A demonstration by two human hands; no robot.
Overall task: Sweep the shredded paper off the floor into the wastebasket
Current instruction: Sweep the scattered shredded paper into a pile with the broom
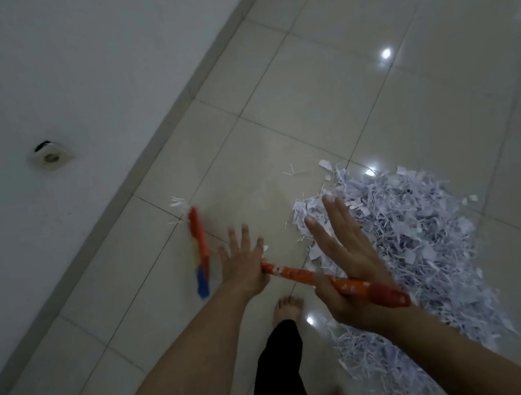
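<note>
The person holds a broom handle (299,273) between both hands; the left hand (245,265) and right hand (344,262) have fingers spread, grip loose. The shredded paper (407,244) lies at 3 o'clock. They should probably close both hands firmly first. The broom head (199,238) is blurred; no wastebasket is seen.

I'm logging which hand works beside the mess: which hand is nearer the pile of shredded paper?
Right. The right hand overlaps the left edge of the shredded paper pile in this view; the left hand is farther left, over bare tile.
</note>
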